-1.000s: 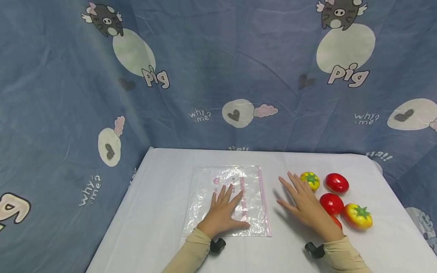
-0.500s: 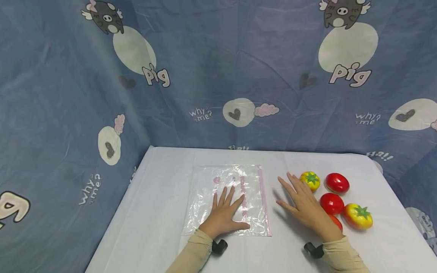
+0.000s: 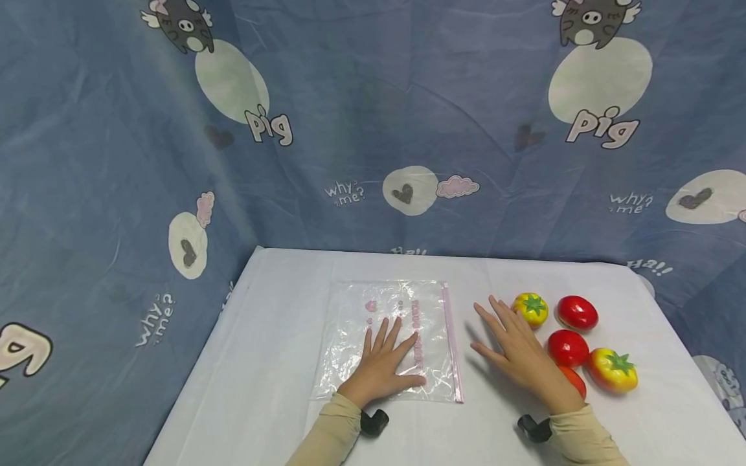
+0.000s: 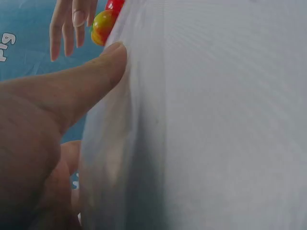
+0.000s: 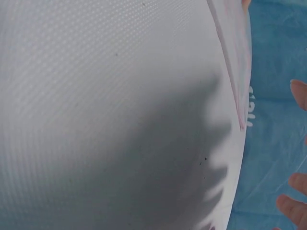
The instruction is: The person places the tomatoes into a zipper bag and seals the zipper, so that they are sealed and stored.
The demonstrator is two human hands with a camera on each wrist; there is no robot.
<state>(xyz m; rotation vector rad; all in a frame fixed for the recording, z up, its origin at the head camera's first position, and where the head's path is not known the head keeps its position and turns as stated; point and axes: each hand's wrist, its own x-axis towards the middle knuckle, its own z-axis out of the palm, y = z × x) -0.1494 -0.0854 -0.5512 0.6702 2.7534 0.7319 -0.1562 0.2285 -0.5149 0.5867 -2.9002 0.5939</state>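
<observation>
A clear plastic zip bag (image 3: 344, 323) with pink print and a pink zip edge on its right side lies flat on the white table. My left hand (image 3: 381, 369) rests on the bag, fingers spread and thumb pointing right. In the left wrist view the thumb (image 4: 96, 72) lies stretched along the bag's surface. To the right of the bag, my right hand (image 3: 521, 349) hovers above the table with spread fingers and casts a shadow. It holds nothing. Nearest to its fingers is a small yellow tomato-like fruit (image 3: 530, 309) with a green star-shaped top.
Right of my right hand lie a red fruit (image 3: 577, 313), another red one (image 3: 568, 348), an orange-red one (image 3: 574, 382) partly hidden by the wrist, and a yellow-red one (image 3: 612, 371) with a green top. A blue printed curtain (image 3: 326, 116) hangs behind the table (image 3: 262, 336).
The head view has shifted very slightly. Both hands, the bag and the fruits stay where they were.
</observation>
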